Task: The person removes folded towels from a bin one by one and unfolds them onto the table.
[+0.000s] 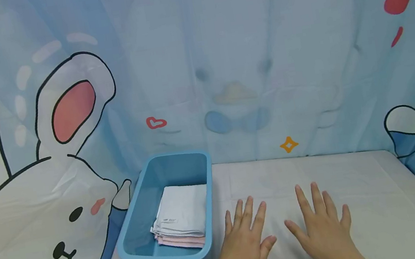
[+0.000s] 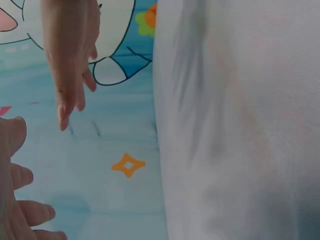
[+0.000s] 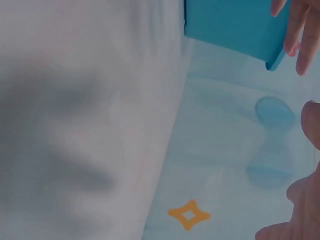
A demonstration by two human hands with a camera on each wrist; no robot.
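Observation:
In the head view my left hand (image 1: 245, 244) is held palm down with its fingers spread, just right of a blue plastic bin (image 1: 170, 258). Folded cloths lie stacked inside that bin, a white cloth (image 1: 183, 209) on top and a pink cloth (image 1: 182, 241) beneath. My right hand (image 1: 325, 230) is farther right over the white tabletop, fingers also spread and nothing held. Both hands appear in the left wrist view, the left hand (image 2: 20, 190) at the lower left edge. The right wrist view catches the bin's side (image 3: 235, 25) beyond the fingers.
A white cloth-covered table (image 1: 383, 201) spreads under the hands and to the right. Behind it hangs a light blue curtain (image 1: 299, 44) with cartoon prints, including a large rabbit (image 1: 43, 216) at the left. The bin stands near the table's left side.

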